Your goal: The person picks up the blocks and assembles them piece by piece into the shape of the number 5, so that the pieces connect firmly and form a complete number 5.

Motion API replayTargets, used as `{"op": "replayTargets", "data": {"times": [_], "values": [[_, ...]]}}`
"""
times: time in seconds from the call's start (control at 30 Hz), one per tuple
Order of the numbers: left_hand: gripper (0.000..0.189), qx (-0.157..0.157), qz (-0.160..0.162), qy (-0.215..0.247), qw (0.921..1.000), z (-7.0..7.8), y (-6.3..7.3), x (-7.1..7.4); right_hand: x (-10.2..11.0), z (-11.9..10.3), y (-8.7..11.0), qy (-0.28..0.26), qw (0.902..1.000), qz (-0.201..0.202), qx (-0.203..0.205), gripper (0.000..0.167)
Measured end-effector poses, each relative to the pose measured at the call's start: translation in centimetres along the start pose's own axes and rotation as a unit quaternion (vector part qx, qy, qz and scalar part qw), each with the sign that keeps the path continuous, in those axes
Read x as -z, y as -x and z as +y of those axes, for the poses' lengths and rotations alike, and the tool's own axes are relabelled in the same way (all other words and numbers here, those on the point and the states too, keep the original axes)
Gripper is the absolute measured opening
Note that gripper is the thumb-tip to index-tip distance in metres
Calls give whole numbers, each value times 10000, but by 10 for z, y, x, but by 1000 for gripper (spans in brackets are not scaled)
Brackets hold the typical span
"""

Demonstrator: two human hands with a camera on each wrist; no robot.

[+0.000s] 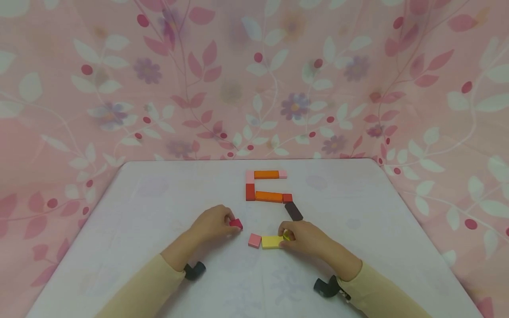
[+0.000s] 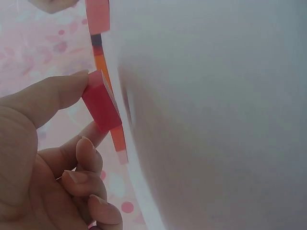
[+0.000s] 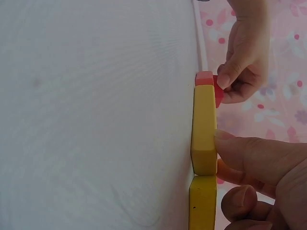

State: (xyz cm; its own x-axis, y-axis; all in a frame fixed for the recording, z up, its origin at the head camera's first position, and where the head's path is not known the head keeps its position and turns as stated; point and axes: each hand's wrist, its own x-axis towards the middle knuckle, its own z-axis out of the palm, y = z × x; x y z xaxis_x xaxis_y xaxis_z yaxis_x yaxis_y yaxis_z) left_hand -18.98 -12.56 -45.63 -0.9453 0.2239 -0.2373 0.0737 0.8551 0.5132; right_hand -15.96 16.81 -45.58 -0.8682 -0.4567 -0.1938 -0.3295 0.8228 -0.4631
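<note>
My left hand (image 1: 211, 224) pinches a red block (image 1: 236, 223) between thumb and fingertips; in the left wrist view the block (image 2: 102, 106) is tilted, close to the white tabletop. To its right lies a pink block (image 1: 255, 240), end to end with a light yellow block (image 1: 271, 242). My right hand (image 1: 305, 237) has thumb and index finger about the right end of that yellow block. Beyond this end, a darker yellow block (image 3: 202, 201) adjoins it, mostly covered by the hand in the head view.
Farther back, a row of blocks bends round: a pink block (image 1: 282, 174), an orange block (image 1: 266, 175), another pink, a red block (image 1: 250, 192), another orange block (image 1: 268, 196), a small red block (image 1: 287, 198), then a black block (image 1: 294, 211). A floral cloth (image 1: 254, 88) hangs behind the white table (image 1: 179, 185).
</note>
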Motion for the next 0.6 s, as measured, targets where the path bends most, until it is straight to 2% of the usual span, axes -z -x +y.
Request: {"op": "replayTargets", "data": {"times": [0.33,0.6], "values": [[34,-137,-58,-166,9998,8,4,-7,1,-1,1,-6,10000,17,9,21],[35,-86,-143,-204,9997,13,5,-10,1,-1,1,34,10000,49,-52,22]]}}
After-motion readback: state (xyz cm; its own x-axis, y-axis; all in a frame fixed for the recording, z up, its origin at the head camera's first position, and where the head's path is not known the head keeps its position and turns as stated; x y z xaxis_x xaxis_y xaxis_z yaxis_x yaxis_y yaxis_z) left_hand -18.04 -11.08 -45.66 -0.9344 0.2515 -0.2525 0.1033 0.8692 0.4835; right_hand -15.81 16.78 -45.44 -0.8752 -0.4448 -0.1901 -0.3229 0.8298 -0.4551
